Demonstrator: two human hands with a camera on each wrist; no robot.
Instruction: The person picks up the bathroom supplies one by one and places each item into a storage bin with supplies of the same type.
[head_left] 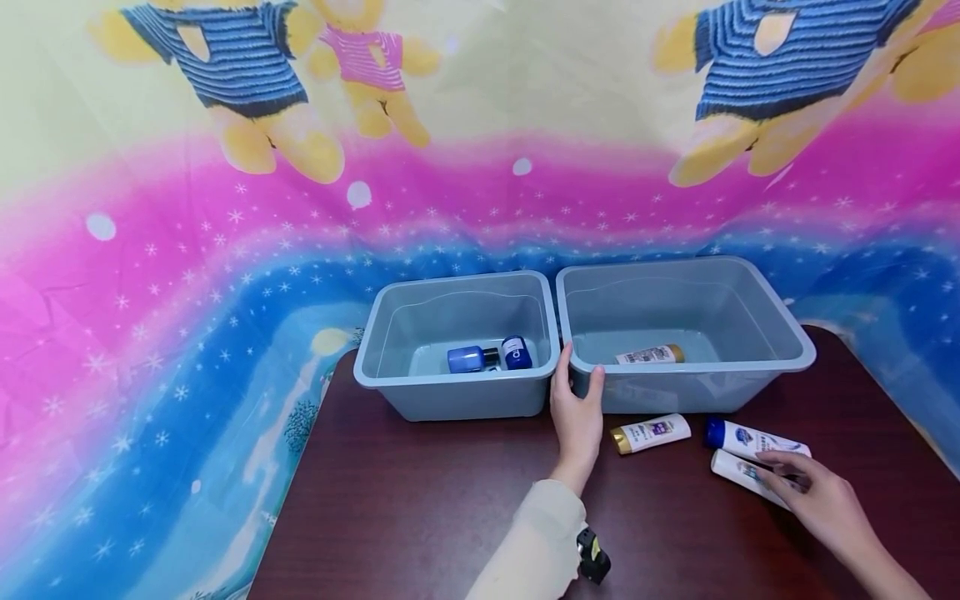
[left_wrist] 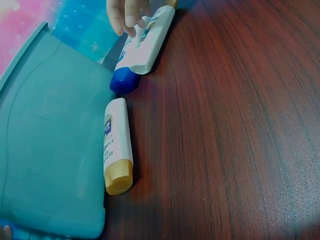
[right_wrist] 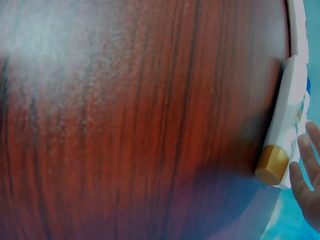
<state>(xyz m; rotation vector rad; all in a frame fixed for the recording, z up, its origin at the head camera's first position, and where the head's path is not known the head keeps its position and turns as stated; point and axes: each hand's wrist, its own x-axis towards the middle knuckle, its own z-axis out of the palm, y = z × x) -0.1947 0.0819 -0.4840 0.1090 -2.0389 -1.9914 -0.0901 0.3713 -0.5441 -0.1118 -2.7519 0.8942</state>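
My left hand (head_left: 577, 421) touches the near left corner of the right grey bin (head_left: 697, 367), with its fingers where the two bins meet. On the right, my right hand (head_left: 821, 496) hovers with spread fingers over a white bottle (head_left: 738, 471). The gold cap (right_wrist: 272, 165) of that bottle shows in the right wrist view, beside the fingertips. Alongside it lies a white bottle with a blue cap (head_left: 716, 432). Another white bottle with a gold cap (head_left: 652, 433) rests on the table in front of the right bin.
The left grey bin (head_left: 465, 396) holds a blue bottle with a black cap (head_left: 467, 360) and a dark blue container (head_left: 516, 352). Inside the right bin lies a gold-capped bottle (head_left: 647, 356). A printed cloth (head_left: 480, 183) hangs behind the brown table (head_left: 420, 500).
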